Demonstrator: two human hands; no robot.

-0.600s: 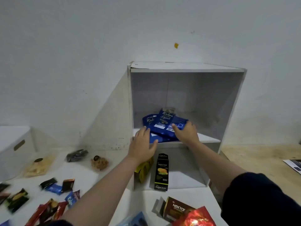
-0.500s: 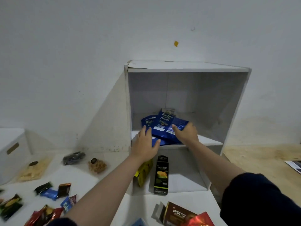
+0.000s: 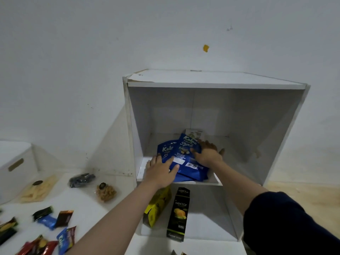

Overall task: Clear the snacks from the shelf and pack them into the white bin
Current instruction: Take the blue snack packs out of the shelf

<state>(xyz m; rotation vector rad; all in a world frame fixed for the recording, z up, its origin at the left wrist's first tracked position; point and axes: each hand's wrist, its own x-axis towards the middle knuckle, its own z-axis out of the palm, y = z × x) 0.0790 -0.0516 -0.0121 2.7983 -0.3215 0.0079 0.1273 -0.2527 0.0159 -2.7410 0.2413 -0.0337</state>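
Left hand (image 3: 161,173) lies spread flat against the blue packets (image 3: 184,161) on the shelf (image 3: 218,181) board. Right hand (image 3: 207,155) clasps their other side, thumb on top. The loose, slick stack could fan out and slip off. The white bin (image 3: 18,168) sits far left, past loose snacks (image 3: 46,219). A yellow box (image 3: 158,207) and a black box (image 3: 179,214) wait below.

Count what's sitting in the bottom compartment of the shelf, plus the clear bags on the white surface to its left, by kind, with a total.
Yellow box: 1
Black Nextar box: 1
Clear bags: 3 (pale sticks, dark pieces, brown clusters)
Total: 5
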